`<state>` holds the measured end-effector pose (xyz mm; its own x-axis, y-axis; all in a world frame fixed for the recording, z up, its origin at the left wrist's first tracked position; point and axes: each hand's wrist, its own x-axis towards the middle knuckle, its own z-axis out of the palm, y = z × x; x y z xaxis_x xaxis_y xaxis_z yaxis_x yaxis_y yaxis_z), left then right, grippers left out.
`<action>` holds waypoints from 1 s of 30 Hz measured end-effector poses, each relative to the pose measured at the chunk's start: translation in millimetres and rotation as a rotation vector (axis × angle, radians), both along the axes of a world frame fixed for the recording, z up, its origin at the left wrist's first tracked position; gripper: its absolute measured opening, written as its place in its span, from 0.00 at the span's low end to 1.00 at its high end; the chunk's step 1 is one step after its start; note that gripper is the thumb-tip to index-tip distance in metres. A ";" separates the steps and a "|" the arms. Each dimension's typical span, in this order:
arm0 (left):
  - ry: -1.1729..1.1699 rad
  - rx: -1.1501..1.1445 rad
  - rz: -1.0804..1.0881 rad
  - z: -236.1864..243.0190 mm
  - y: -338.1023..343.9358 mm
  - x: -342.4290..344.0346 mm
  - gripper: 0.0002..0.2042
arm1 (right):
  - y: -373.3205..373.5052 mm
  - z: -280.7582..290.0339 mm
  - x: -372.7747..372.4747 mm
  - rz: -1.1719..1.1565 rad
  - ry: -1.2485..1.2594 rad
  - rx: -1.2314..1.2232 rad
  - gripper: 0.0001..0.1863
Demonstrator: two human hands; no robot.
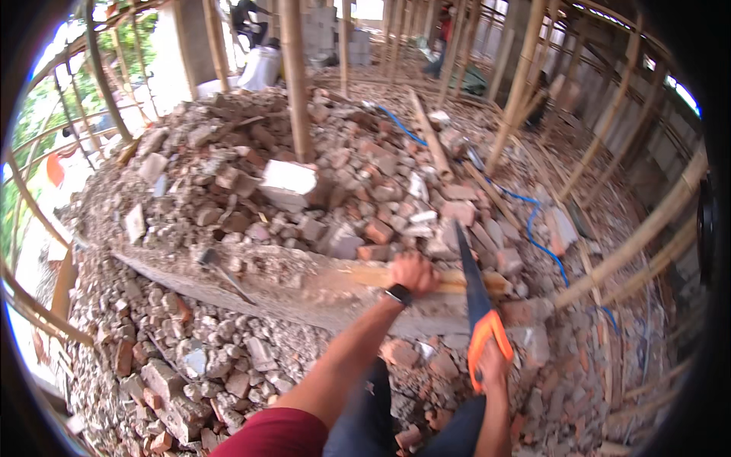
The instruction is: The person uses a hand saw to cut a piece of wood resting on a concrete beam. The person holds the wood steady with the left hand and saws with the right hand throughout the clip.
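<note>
My left hand (413,273), with a dark watch at the wrist, is closed over a yellowish length of wood (472,282) and presses it onto a rough concrete beam (343,308). In my right hand (493,362) is the orange handle of a handsaw (477,286). Its dark blade points away from me and crosses the wood near its right end, to the right of my left hand. Whether the teeth have cut into the wood cannot be made out. Farther left on the beam lies a hammer (221,268), its handle slanting toward me.
Broken bricks and concrete rubble (205,167) lie beyond the beam and around my legs. A white-faced block (289,183) rests on the heap. Upright bamboo poles (297,84) stand around. A blue hose (544,244) winds along the right. People (250,19) are in the background.
</note>
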<state>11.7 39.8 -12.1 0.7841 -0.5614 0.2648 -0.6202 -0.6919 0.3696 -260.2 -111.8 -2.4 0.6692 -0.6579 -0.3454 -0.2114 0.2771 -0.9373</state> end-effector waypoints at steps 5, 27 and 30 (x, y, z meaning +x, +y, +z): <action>-0.059 0.082 0.078 0.6 28.3 11.7 0.23 | 60.7 40.3 -7.6 0.136 -0.059 -0.240 0.15; -0.132 0.012 0.104 1.5 12.4 7.7 0.21 | 42.3 44.3 -4.1 0.107 -0.058 -0.120 0.16; -0.135 0.032 0.132 -12.2 19.4 6.9 0.22 | 36.9 40.0 28.9 0.173 -0.092 -0.093 0.17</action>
